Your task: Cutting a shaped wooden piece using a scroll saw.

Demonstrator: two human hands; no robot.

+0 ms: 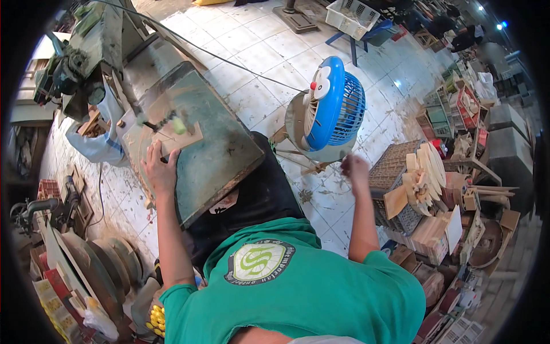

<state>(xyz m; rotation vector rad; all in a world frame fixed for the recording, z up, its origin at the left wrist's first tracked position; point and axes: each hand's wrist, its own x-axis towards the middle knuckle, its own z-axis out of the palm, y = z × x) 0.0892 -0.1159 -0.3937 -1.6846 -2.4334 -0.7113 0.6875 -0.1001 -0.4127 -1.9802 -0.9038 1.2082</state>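
Note:
My left hand (160,170) lies on the worn grey-green machine table (215,157), thumb and fingers apart. Its fingertips rest at the near edge of a thin flat piece of wood (193,136). Over that piece is a small dark machine part with a green tip (179,126), blurred, below the machine's arm (121,94). Away to the right, my right hand (355,168) hangs in the air between the blue fan and the wicker basket. Its fingers are curled in; what they hold, if anything, is too small to make out.
A blue fan (335,106) with a cartoon front stands right of the table. The wicker basket (395,163) carries cut wood pieces (425,178). Boxes and wood scraps crowd the far right. A white sack (97,143) and large round discs (109,261) are at left.

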